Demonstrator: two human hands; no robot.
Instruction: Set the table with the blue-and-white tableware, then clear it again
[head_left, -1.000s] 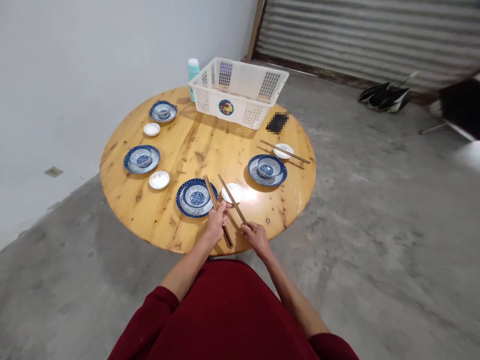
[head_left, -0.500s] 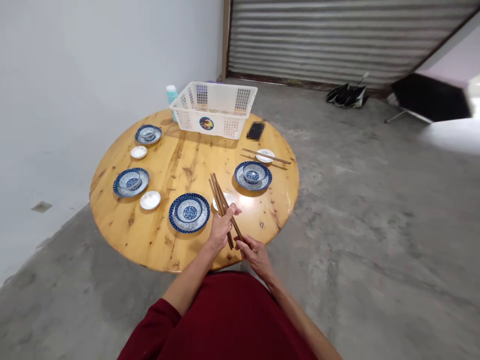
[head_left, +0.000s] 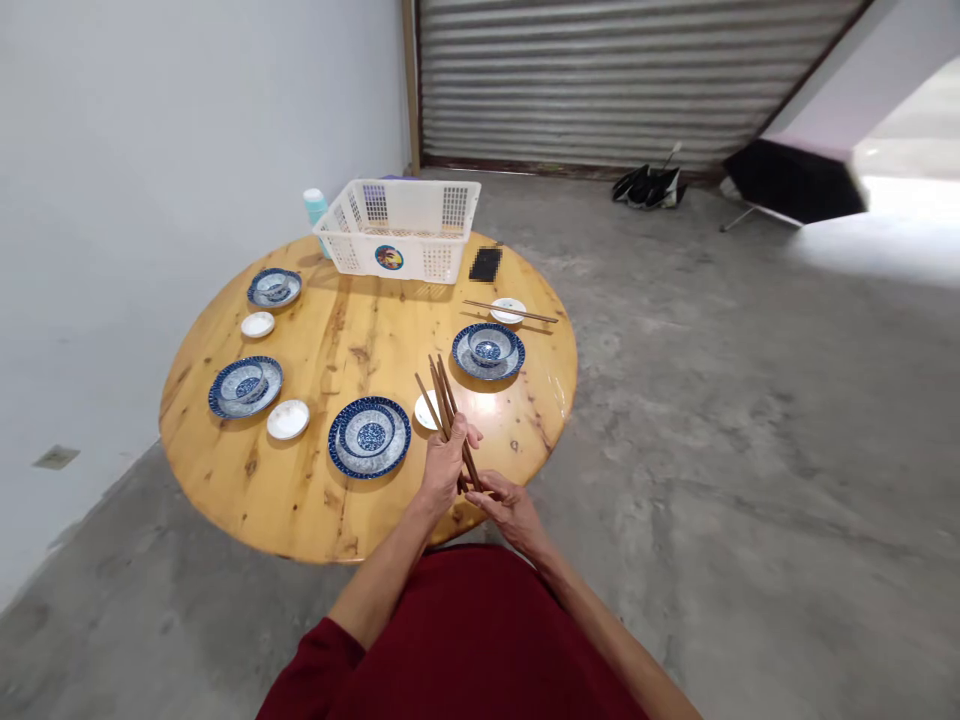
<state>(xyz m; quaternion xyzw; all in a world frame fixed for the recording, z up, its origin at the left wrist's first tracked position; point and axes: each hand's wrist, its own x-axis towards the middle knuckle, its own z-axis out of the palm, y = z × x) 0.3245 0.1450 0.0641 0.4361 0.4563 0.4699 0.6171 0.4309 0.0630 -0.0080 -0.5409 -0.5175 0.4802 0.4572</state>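
My left hand (head_left: 444,462) is closed around several brown wooden chopsticks (head_left: 442,388), whose upper ends fan apart above the table's near side. Close by on the right, my right hand (head_left: 511,512) pinches the lower ends of the chopsticks with thumb and fingers. Behind the bundle a small white dish (head_left: 424,411) is partly hidden. Left of it a blue-patterned plate (head_left: 343,462) carries a matching bowl (head_left: 371,437). Another plate (head_left: 517,365) with a bowl (head_left: 489,346) stands beyond my hands to the right.
The round wooden table (head_left: 300,505) also bears two plate settings at left, with small dishes (head_left: 288,420). A pair of chopsticks (head_left: 536,317) rests across a dish (head_left: 508,305). At the back are a white basket (head_left: 412,255), a turquoise bottle (head_left: 315,207) and a dark, blurred object (head_left: 486,264).
The chopsticks in my hands have spread wider at their upper ends. My right hand has moved slightly closer to the left one. The view has shifted a little to the right.
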